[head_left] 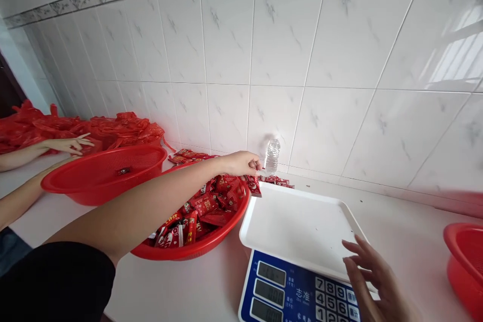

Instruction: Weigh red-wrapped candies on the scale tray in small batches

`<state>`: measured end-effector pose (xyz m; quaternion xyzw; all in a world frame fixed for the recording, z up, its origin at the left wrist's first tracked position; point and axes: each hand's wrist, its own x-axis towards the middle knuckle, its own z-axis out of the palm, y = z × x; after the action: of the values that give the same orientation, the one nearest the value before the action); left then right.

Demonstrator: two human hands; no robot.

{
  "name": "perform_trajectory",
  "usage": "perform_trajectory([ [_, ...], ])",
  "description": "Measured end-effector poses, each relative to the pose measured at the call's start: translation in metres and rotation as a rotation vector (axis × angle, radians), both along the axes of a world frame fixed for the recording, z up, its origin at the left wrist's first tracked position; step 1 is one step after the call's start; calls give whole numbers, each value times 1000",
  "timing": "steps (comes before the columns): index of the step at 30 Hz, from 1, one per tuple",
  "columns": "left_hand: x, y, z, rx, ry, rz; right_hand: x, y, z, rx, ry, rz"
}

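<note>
My left hand (243, 163) reaches over the red basket (241, 211), its fingers closed in a pinch. From the fingertips hangs a small red packet (253, 186), just beside the tray's far left corner. Many red wrapped packets (206, 204) fill the basket, partly hidden by my forearm. My right hand (377, 282), fingers apart and holding nothing, hovers at the right side of the scale. The white scale tray (298, 221) bears only a few dark specks. Below it, the blue scale panel (298, 289) shows three displays and number keys.
Behind the tray stands a clear plastic bottle (272, 156), with more red packets (277, 180) by the wall. At left, another person's hand (70, 145) is near a red basket (105, 171) and piled red bags (124, 128). Another red basket (466, 256) stands at right.
</note>
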<state>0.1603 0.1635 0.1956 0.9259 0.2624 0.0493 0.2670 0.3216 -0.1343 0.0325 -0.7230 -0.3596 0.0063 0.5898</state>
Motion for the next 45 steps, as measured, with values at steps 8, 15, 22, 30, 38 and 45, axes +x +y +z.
perform_trajectory([
  [8,59,-51,-30,-352,-63,-134,4,7,-2,40,-74,45],
  [15,57,-49,-30,71,110,-188,15,9,11,524,-204,-161],
  [22,39,-50,-33,202,452,-158,15,10,8,557,-390,-82],
  [30,53,-66,-50,205,326,-120,14,13,1,496,-342,-100],
  [38,80,-78,-69,203,183,-184,13,10,13,595,-389,-89],
  [45,94,-96,-90,140,218,-199,16,9,7,558,-389,-87],
])
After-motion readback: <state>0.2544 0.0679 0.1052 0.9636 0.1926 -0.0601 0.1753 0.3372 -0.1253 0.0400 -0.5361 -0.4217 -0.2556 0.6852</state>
